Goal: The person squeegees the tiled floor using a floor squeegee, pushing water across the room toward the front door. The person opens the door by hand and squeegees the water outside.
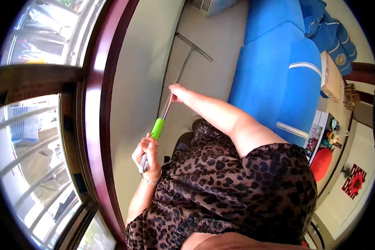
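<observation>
1. Nearest the camera, your leopard-print garment [233, 191] fills the lower middle of the frame.
2. At the far left you have a bright barred window [33, 154], with hanging cloth visible beyond it.
3. Next comes a glossy dark red sill [96, 96], curving down the left side, then a plain pale wall [139, 50].
4. Your smooth, pale floor [225, 31] runs up the upper middle, between that wall and the blue sofa [262, 79].
5. At the right edge, a red decoration [355, 182] hangs on a white door [341, 208].
6. Your T-shaped tool [166, 109] lies left of centre, its long axis slanting from the green grip [157, 128] up and rightward; its thin crossbar [193, 47] points to the top of the frame, over the floor, one end close to the wall's base.
7. Your left hand [147, 153], below centre left, is wrapped around the handle.
8. Your right hand [177, 92], farther up, grasps the metal shaft.
</observation>
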A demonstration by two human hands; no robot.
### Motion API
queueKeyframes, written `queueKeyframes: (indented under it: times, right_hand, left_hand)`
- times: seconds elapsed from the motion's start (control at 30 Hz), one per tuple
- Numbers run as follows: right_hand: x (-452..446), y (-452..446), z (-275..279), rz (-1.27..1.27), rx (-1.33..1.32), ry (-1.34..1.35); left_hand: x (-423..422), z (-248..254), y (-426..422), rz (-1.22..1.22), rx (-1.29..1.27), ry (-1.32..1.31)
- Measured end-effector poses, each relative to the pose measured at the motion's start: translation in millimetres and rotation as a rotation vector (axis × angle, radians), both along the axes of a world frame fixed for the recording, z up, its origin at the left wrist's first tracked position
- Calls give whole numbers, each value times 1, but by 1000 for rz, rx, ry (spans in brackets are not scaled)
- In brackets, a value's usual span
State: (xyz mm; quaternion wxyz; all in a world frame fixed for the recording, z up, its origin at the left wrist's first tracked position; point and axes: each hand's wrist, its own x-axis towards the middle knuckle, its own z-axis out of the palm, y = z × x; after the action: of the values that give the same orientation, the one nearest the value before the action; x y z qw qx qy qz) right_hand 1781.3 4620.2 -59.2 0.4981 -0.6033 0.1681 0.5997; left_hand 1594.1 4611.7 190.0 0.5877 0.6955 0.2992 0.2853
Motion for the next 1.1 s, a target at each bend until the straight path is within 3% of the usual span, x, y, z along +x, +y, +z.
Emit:
queueKeyframes:
  times: [0.13,0.2,0.33,0.43,0.6,0.7,0.77,0.9,1.1]
  right_hand:
    - [-81,-10,-2,44,-56,52]
    - [-121,-15,7,148,54,167]
    - [-208,-20,43,45,-138,100]
    - [-235,-30,64,28,-148,156]
    - [-223,-46,97,-23,47,281]
    - [-192,-49,105,-59,102,341]
    - [-171,-51,111,-217,151,429]
    - [-135,-43,117,-545,297,440]
    - [-63,-41,51,-743,547,310]
  left_hand:
    - [-74,18,-11,60,-57,11]
    - [-106,40,-14,125,-76,53]
    - [-171,74,-26,275,-144,52]
    - [-195,90,-27,240,-138,-1]
    - [-201,109,-10,-118,67,-42]
    - [-193,115,1,-359,57,-67]
    - [-180,116,9,-549,24,-156]
    - [-149,99,9,-545,5,-283]
    - [-71,48,7,-618,279,-218]
